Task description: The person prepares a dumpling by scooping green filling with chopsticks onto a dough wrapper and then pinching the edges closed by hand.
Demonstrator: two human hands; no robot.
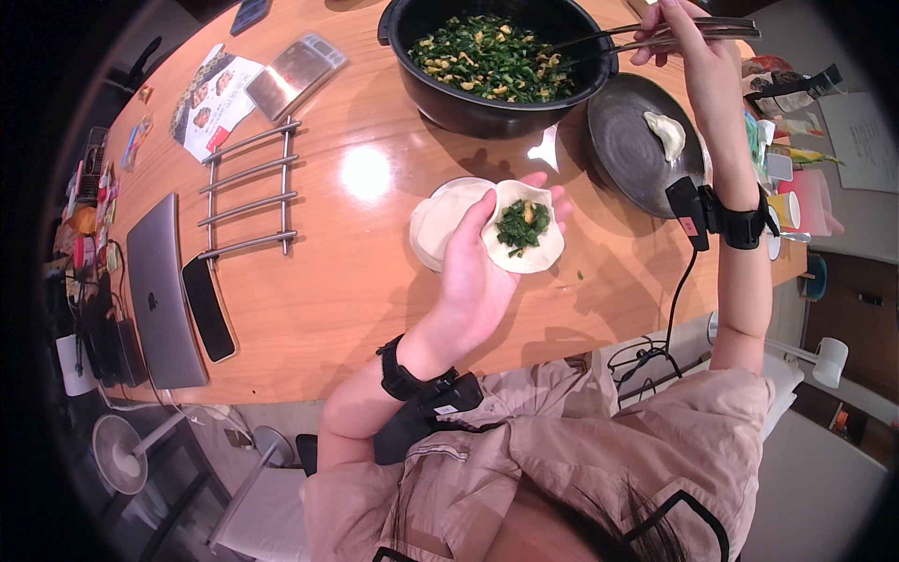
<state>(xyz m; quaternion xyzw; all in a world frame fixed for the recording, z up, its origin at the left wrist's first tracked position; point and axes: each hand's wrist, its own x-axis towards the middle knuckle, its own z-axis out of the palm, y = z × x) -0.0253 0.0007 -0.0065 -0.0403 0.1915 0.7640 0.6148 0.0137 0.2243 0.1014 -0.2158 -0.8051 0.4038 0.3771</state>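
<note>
On the palm of my left hand (472, 281) lies a round dough wrapper (500, 254), its edge pinned by the thumb. A mound of chopped greens with yellow egg-like bits (523, 226) sits on the wrapper. My right hand (685, 42) grips a pair of chopsticks (730, 28), whose tips reach into the filling (491, 60) in a black pot (484, 119). Partly behind my left hand, a stack of wrappers (437, 228) rests on the table. One folded dumpling (666, 137) lies on a dark round plate (625, 151) below my right hand.
A metal rack (246, 193), a kitchen scale (295, 76) and a printed packet (214, 98) lie left on the wooden table (337, 295). A laptop (165, 295) and a phone (209, 309) are near the left edge. A cable (680, 302) hangs from my right wrist device.
</note>
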